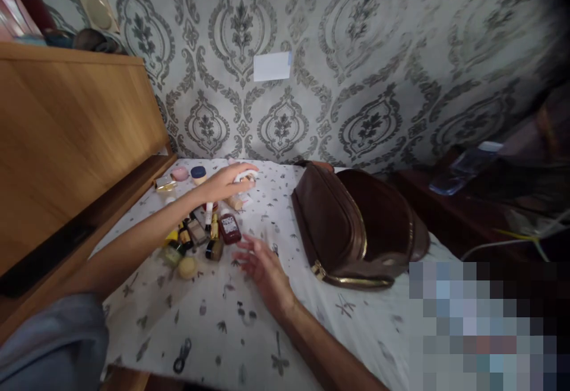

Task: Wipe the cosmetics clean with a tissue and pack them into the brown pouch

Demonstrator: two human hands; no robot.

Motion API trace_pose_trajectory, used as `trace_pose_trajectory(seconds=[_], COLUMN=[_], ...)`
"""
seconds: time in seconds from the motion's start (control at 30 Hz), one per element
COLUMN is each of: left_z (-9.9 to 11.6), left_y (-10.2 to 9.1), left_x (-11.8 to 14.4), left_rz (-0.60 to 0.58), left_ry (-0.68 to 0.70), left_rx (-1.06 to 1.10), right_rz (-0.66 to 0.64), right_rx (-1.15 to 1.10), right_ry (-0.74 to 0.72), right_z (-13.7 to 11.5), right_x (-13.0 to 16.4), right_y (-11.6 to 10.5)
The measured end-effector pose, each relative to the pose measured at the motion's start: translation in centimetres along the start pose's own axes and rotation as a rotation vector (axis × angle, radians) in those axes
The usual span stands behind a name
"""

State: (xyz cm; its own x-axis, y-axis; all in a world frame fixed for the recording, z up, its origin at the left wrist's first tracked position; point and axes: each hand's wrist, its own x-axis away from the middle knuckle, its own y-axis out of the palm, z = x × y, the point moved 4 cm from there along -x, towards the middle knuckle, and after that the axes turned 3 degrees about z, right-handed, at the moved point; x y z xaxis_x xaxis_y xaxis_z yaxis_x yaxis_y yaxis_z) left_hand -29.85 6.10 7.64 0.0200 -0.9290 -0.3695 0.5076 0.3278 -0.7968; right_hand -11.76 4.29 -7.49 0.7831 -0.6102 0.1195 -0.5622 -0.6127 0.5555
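Note:
My left hand (229,183) reaches across to the back of the bed-like surface, its fingers closed on a small white container (244,175) that they partly cover. Beneath that hand lies a beige tube (235,202). My right hand (267,275) hovers with fingers apart and holds nothing. Nearest to it is a dark red bottle (230,229) with a white label. Beside that bottle are a gold tube (214,226), a dark-lidded jar (214,250), a flat grey-beige bottle (196,230) and a round yellowish item (187,268). A blue-lidded jar (198,174) stands farther back.
An unzipped brown leather bag (332,224) stands on the right of the patterned white sheet (249,343). A pink round container (180,173) and a gold-trimmed box (165,184) lie by the wooden panel (75,117). Behind is a wallpapered wall (285,16).

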Motion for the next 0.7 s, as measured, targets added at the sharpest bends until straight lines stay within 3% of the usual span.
trace_pose_trajectory(seconds=[0.1,0.2,0.3,0.4,0.57,0.63,0.7], left_z=[5.6,8.2,8.2,7.1,5.9,7.0,8.7], left_y=[2.2,4.8,6.7,7.2,6.3,6.7,8.0], left_x=[5.1,8.7,10.3,10.6,10.8,10.9,10.9], left_rz=[0.021,0.087,0.144,0.214,0.539,0.568,0.463], left_ry=[0.071,0.027,-0.029,-0.050,-0.220,-0.123,0.063], left_rx=[-0.025,-0.060,-0.055,0.041,0.133,0.081,0.006], right_rz=[-0.042,-0.091,-0.083,-0.089,-0.072,-0.058,-0.044], right_rx=[-0.253,-0.303,-0.330,-0.365,-0.375,-0.384,-0.415], right_ry=[0.058,0.119,0.195,0.251,0.271,0.248,0.195], right_z=[-0.9,-1.4,-1.4,-1.2,-0.9,-0.7,-0.6], right_x=[-0.2,0.1,0.7,1.2,1.2,1.1,0.8], right_y=[0.7,1.3,1.2,0.6,-0.7,-0.9,-1.0])
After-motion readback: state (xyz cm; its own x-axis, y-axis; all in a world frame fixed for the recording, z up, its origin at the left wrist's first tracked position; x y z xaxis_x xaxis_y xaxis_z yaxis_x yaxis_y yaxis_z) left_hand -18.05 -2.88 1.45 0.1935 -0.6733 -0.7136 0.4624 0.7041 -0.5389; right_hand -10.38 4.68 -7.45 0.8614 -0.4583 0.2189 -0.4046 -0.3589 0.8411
